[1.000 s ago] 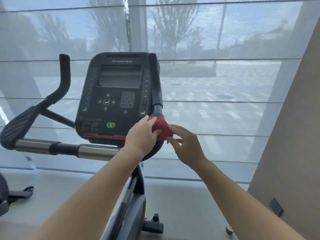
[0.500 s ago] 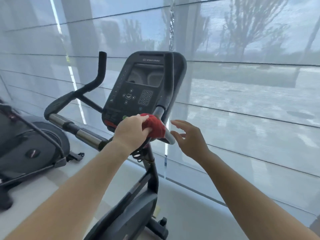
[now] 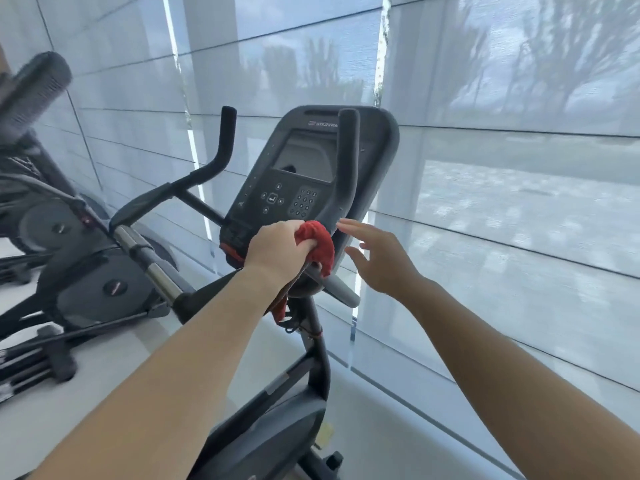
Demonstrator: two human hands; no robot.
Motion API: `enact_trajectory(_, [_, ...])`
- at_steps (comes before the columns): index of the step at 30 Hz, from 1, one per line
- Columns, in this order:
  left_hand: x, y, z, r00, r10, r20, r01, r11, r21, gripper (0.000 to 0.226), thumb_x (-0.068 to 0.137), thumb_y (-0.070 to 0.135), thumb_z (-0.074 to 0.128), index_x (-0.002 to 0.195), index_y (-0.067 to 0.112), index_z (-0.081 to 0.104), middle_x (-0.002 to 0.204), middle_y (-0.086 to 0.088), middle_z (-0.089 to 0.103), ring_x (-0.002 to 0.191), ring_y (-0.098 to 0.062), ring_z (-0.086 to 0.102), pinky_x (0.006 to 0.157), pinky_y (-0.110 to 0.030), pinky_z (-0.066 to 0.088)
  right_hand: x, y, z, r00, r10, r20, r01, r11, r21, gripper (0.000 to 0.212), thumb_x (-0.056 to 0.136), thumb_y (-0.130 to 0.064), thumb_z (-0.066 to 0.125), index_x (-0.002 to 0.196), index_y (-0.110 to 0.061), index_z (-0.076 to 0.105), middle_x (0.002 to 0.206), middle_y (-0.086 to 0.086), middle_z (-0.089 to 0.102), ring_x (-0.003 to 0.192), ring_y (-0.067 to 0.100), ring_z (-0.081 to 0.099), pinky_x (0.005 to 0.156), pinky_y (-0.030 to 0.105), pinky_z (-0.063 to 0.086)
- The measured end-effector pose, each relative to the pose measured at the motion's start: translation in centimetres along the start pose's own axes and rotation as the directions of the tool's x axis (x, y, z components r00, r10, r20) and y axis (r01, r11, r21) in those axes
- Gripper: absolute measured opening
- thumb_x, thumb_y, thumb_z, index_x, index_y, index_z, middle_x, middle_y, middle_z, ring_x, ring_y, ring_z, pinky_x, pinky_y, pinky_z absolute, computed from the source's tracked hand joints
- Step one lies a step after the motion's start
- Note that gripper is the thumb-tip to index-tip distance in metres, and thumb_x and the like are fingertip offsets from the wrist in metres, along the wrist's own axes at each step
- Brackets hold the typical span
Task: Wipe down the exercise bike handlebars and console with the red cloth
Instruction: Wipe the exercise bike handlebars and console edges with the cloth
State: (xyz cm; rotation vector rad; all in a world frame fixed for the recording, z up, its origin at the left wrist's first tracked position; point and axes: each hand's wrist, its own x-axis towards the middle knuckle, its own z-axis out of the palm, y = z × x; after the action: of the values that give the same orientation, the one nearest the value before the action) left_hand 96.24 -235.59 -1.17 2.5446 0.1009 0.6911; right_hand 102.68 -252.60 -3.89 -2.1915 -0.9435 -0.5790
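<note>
**Cloth wadded at the console's lower corner**

My left hand (image 3: 277, 249) has the cloth (image 3: 317, 240) bunched in curled fingers and pressed where the right bar (image 3: 348, 150) meets the bottom edge of the console (image 3: 304, 168). My right hand (image 3: 381, 261) is empty, fingers spread and relaxed, just beside the console's right rim. I cannot tell whether the forefinger touches it.

The cloth looks soft and light, so I expect it to fold round a tube easily and take the shape of whatever I press it on. A red tail seems to hang below my wrist, near the cables under the console, and it could snag there. I would keep the wad gathered in the palm.

The bar's upright looks padded and should drag on the cloth. The silver grip (image 3: 341, 289) below looks slick, so I would wrap and slide there. On the keypad (image 3: 303, 204) I would press lightly, since the buttons may respond.
</note>
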Motion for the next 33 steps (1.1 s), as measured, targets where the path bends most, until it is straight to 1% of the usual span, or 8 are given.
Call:
enact_trajectory(2, [0.8,0.3,0.3,1.0,0.009,0.011,-0.009,1.0,0.03,0.026,0.084,0.035,0.061,0.106,0.025,0.066,0.095,0.0,0.07,0.093,-0.024,0.062,0.08,-0.029,0.045,1.1,0.9,-0.4,1.0,-0.025,0.008,0.025,0.999,-0.037,0.044,0.087,-0.003,0.058,0.129,-0.016,0.054,0.136,-0.001,0.053,0.123,0.018,0.05,0.102,0.034,0.042])
enact_trajectory(5, [1.3,0.3,0.2,0.999,0.013,0.039,-0.015,0.998,0.056,0.029,0.082,0.037,0.064,0.108,0.025,0.066,0.094,0.001,0.07,0.091,-0.022,0.062,0.081,-0.03,0.046,2.8,1.7,-0.9,0.998,-0.068,0.018,0.07,0.992,-0.102,0.046,0.087,-0.004,0.059,0.131,-0.017,0.053,0.138,-0.003,0.051,0.124,0.016,0.049,0.101,0.019,0.034])
enact_trajectory(9, [1.4,0.5,-0.3,0.993,-0.018,0.115,0.003,0.992,0.127,0.021,0.08,0.04,0.064,0.09,0.022,0.065,0.081,0.0,0.068,0.081,-0.022,0.063,0.078,-0.034,0.05,4.5,2.5,-0.7,0.976,-0.162,0.145,0.191,0.959,-0.212,0.053,0.086,-0.008,0.063,0.135,-0.017,0.047,0.143,-0.003,0.045,0.135,0.016,0.035,0.109,0.03,0.029])
enact_trajectory(13, [1.3,0.9,-0.6,0.991,-0.057,0.123,0.033,0.982,0.189,0.02,0.078,0.041,0.065,0.081,0.021,0.063,0.074,0.002,0.065,0.076,-0.021,0.062,0.075,-0.035,0.051,6.2,4.0,-0.6,0.937,-0.257,0.236,0.311,0.923,-0.229,0.055,0.085,-0.012,0.065,0.136,-0.019,0.045,0.145,-0.002,0.041,0.139,0.017,0.027,0.11,0.032,0.025])
enact_trajectory(18, [2.0,2.4,1.2,0.992,-0.129,-0.01,0.128,0.971,0.201,0.024,0.073,0.043,0.069,0.082,0.022,0.064,0.076,0.002,0.066,0.078,-0.022,0.061,0.073,-0.031,0.048,8.2,5.8,-1.0,0.886,-0.398,0.237,0.444,0.875,-0.191,0.05,0.085,-0.015,0.065,0.132,-0.018,0.05,0.141,0.002,0.047,0.137,0.02,0.033,0.113,0.037,0.028])
enact_trajectory(23, [2.2,3.4,2.3,0.98,-0.187,-0.071,0.199,0.943,0.266,0.026,0.073,0.043,0.07,0.088,0.024,0.064,0.082,0.002,0.067,0.082,-0.023,0.061,0.071,-0.03,0.045,9.3,7.4,-1.0,0.834,-0.494,0.245,0.536,0.831,-0.148,0.05,0.085,-0.014,0.065,0.133,-0.017,0.049,0.14,0.001,0.049,0.136,0.019,0.034,0.11,0.033,0.029])
enact_trajectory(29, [0.3,4.2,2.4,0.97,-0.191,-0.149,0.229,0.923,0.31,0.023,0.076,0.034,0.067,0.095,0.022,0.061,0.085,-0.001,0.065,0.084,-0.026,0.06,0.072,-0.034,0.046,9.3,8.2,-1.6,0.795,-0.55,0.257,0.582,0.811,-0.063,0.05,0.086,-0.012,0.063,0.134,-0.014,0.048,0.142,0.002,0.046,0.137,0.019,0.031,0.11,0.027,0.024])
enact_trajectory(33, [0.9,4.8,2.9,0.958,-0.213,-0.193,0.27,0.9,0.343,0.031,0.076,0.039,0.068,0.101,0.023,0.063,0.093,-0.003,0.067,0.087,-0.026,0.059,0.073,-0.031,0.041,8.9,8.5,-1.6,0.804,-0.545,0.238,0.57,0.82,-0.048,0.048,0.088,-0.009,0.061,0.134,-0.014,0.049,0.144,0.001,0.043,0.138,0.017,0.03,0.11,0.027,0.024])
